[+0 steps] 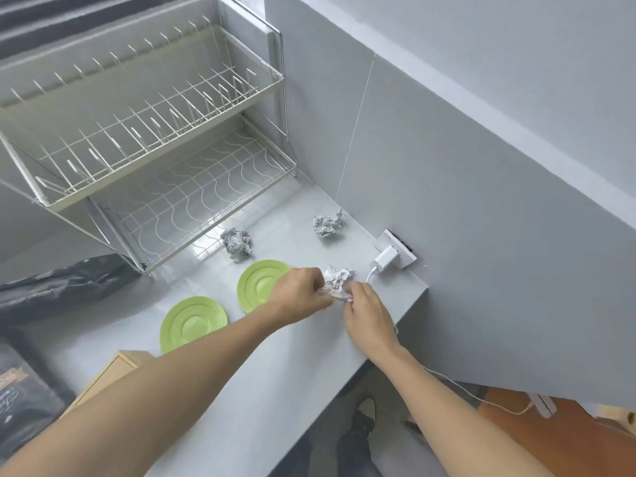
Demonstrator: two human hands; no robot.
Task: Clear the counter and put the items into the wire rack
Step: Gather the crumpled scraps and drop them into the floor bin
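A crumpled paper ball (339,278) lies on the grey counter (275,373) near the right edge. My left hand (299,297) and my right hand (366,313) both pinch it from either side. Two more crumpled paper balls lie further back, one (236,242) in front of the wire rack and one (328,223) by the wall. Two green plates lie flat on the counter, one (192,321) to the left and one (258,284) partly under my left hand. The two-tier wire rack (144,139) stands at the back left with nothing in it.
A white charger (385,258) sits plugged into a wall socket (399,249), its cable running off the counter's right edge. A dark bag (62,287) lies left of the rack. A wooden box (110,376) and a dark package (24,401) sit at the front left.
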